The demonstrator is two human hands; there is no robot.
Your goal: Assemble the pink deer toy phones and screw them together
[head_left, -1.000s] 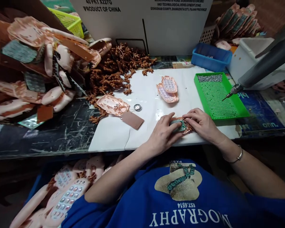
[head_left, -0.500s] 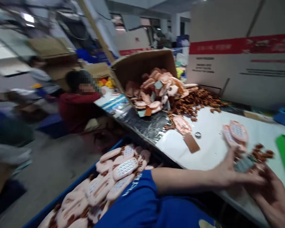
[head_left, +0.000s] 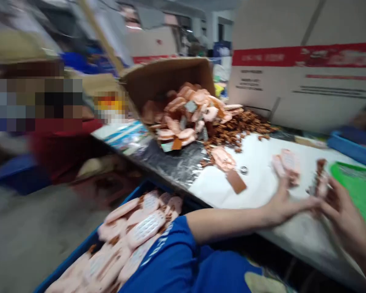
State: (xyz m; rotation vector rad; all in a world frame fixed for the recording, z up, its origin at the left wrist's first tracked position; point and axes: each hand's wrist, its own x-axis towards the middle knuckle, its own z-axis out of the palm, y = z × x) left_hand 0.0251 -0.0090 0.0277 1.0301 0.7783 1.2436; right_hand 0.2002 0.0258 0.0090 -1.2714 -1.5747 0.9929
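Observation:
Over the white work surface (head_left: 262,191), my right hand (head_left: 347,215) has its fingers closed round a pink plastic piece (head_left: 323,185) with a cluster of small brown pieces (head_left: 320,167) at it. My left hand (head_left: 277,207) is beside it, fingers spread, one stretched to the right until it meets the right hand. Just beyond the left fingertips lie pink toy phone pieces (head_left: 289,162), one bearing a pale keypad. Motion blur hides how the held parts fit together. Further left are another pink piece (head_left: 222,158), a brown flat plate (head_left: 236,181) and a small dark ring (head_left: 243,170).
A tipped cardboard box (head_left: 134,87) spills pink shells beside a heap of brown pieces (head_left: 240,124). At my left, a blue crate (head_left: 70,254) holds several pink phones. A green tray (head_left: 356,191) and a blue bin (head_left: 354,146) are at right. A co-worker in red (head_left: 61,146) sits at left.
The view has swung left and the blur has shifted. The pink and brown pieces at my right hand have turned more upright. The grey part seen earlier between my hands is now hardly visible.

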